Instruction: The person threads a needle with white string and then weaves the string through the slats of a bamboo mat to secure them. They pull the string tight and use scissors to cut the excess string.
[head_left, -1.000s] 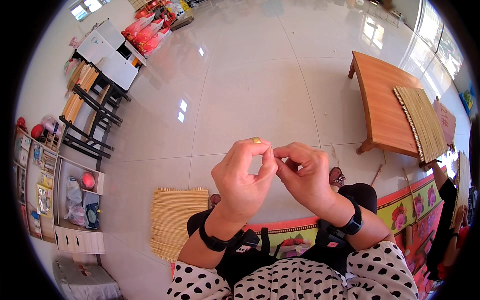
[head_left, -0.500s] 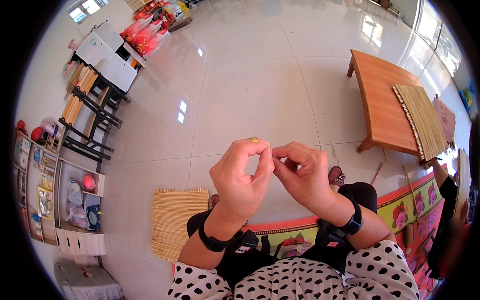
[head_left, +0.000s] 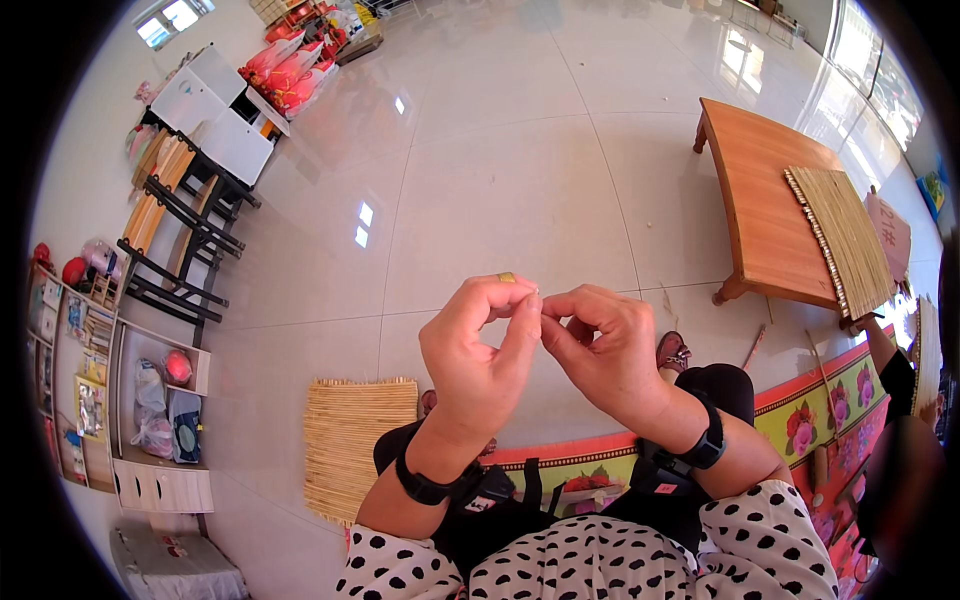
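Both hands are raised in front of me over the tiled floor, their fingertips meeting. Thumb and forefinger of my left hand (head_left: 478, 345) are pinched together, with a gold ring on one finger. My right hand (head_left: 605, 350) makes a similar pinch, its tips touching or almost touching the left ones. Whatever lies between the fingertips is too small to make out; only a tiny pale speck shows at the left tips. Below and left of my hands, a mat of straw-coloured stalks (head_left: 360, 440) lies flat on the floor.
A wooden table (head_left: 765, 200) stands at the right, bearing another stalk mat (head_left: 845, 240). Floral cloth (head_left: 800, 430) covers the floor near my legs. Another person's arm (head_left: 880, 350) reaches in at the right edge. Shelves (head_left: 160, 400) and black-framed stools (head_left: 185, 220) line the left.
Both hands keep their pinch and have barely shifted, the joined fingertips moving slightly left. The other person at the right edge has moved a little.
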